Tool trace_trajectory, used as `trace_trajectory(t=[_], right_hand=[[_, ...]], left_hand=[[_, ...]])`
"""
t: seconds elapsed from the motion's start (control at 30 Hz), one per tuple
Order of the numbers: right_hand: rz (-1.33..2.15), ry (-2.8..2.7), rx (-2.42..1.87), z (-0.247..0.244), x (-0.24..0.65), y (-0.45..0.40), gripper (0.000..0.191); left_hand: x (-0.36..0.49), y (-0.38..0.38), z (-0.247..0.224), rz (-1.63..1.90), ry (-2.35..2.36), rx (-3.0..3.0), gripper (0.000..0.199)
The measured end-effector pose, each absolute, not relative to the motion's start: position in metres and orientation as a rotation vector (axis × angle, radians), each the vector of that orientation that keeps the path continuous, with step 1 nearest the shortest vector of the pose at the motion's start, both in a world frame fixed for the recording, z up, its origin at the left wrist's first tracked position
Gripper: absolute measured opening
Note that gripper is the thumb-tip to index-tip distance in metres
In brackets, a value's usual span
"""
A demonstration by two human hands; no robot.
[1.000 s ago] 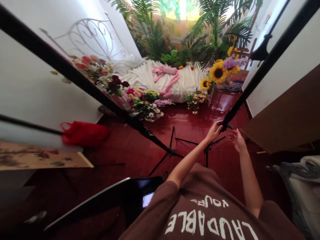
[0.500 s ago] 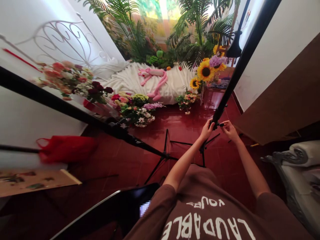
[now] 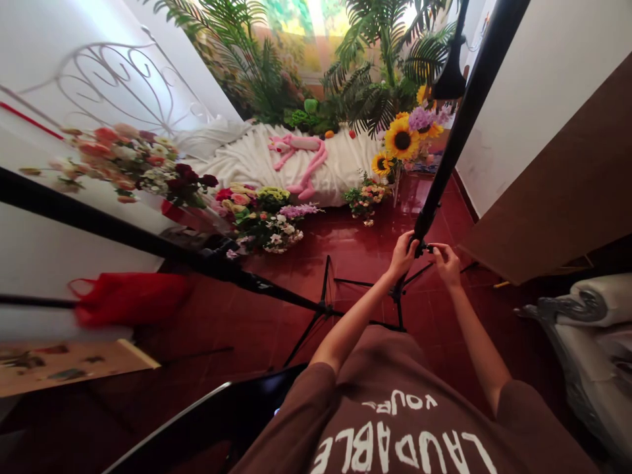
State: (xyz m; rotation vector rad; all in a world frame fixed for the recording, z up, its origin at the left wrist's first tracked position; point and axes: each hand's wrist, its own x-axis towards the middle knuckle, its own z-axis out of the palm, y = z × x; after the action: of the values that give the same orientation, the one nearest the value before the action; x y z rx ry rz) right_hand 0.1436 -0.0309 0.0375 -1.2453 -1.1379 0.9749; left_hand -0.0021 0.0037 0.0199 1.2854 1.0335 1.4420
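A black light stand (image 3: 447, 155) rises on the right side of the view, its pole leaning away toward the top edge. My left hand (image 3: 403, 254) is wrapped round the pole at a joint low on it. Just to the right, my right hand (image 3: 447, 263) pinches a small black knob (image 3: 429, 249) sticking out from that joint. The fingertips of both hands are close together but apart. Below them the stand's thin legs (image 3: 399, 308) spread over the red tiled floor (image 3: 276, 309).
A second black stand (image 3: 162, 243) slants across the left. Flower bunches (image 3: 269, 230), sunflowers (image 3: 401, 139) and a white-draped bed with a pink plush toy (image 3: 301, 143) lie ahead. A red bag (image 3: 133, 299) is at left, a brown panel (image 3: 553, 191) and a grey-white sofa (image 3: 592, 322) at right.
The view has shifted slightly, so the stand and both hands sit a little further left in the picture. My left hand still holds the pole and my right hand the knob.
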Motion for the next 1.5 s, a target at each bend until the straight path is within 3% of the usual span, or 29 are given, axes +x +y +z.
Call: trace_trajectory(t=[0.1,0.43,0.57,0.87,1.0,1.13,1.33,1.5], right_hand=[[0.987,-1.129,-1.248,0.038,0.139,-0.033,0.03],[0.947,-1.17,-1.267,0.039,0.139,-0.039,0.032],[0.95,-1.202,-1.237,0.04,0.14,-0.042,0.043],[0.954,-1.22,-1.377,0.046,0.148,-0.031,0.027],[0.86,-1.263,-1.49,0.043,0.142,-0.021,0.036],[1.158,-1.028,-1.501,0.037,0.134,-0.006,0.048],[1.99,-0.571,-1.187,0.051,0.14,0.007,0.044],[2.017,-0.367,-1.056,0.058,0.14,0.004,0.038]], left_hand=[[0.002,0.006,0.034,1.478,1.056,1.4,0.038],[0.011,0.03,0.099,1.581,0.751,1.442,0.04],[0.008,0.028,0.099,1.556,0.711,1.449,0.04],[0.01,0.027,0.088,1.557,0.715,1.428,0.04],[0.01,0.028,0.089,1.56,0.704,1.44,0.041],[0.009,0.029,0.089,1.546,0.704,1.445,0.041],[0.007,0.028,0.088,1.506,0.722,1.447,0.043],[0.008,0.025,0.09,1.504,0.747,1.426,0.045]])
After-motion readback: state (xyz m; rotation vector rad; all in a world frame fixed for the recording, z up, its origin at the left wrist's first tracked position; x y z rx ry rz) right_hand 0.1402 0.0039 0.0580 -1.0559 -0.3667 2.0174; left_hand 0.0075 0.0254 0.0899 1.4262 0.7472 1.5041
